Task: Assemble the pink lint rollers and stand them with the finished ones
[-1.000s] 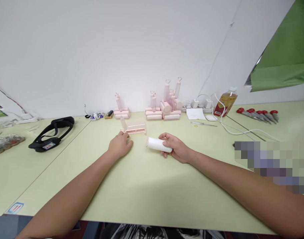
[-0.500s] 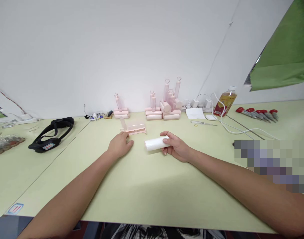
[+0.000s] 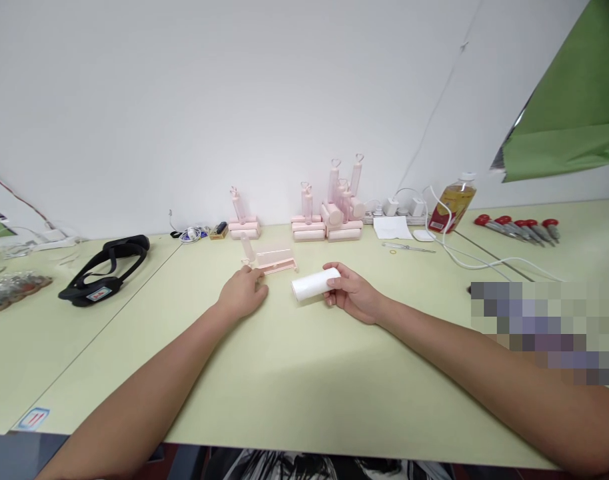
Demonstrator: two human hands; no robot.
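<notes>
**Right hand grips white roll, left rests by pink holder**

Head view: right hand (image 3: 353, 295) has its fingers closed round one end of the white roll (image 3: 314, 285), mid-table (image 3: 294, 373). The roll's long axis runs sideways, free end toward the left hand (image 3: 242, 295) (loosely curled, holding nothing, fingertips at the pink holder (image 3: 274, 260)).

black headset (image 3: 89, 291), stacked pink rollers (image 3: 329, 223), perhaps an oil bottle (image 3: 453, 205), red-handled screwdrivers (image 3: 518, 231), green sheet (image 3: 574, 100)

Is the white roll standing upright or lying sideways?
Sideways: the white roll runs nearly level, its circular end facing left, the right hand gripping the other end.
</notes>
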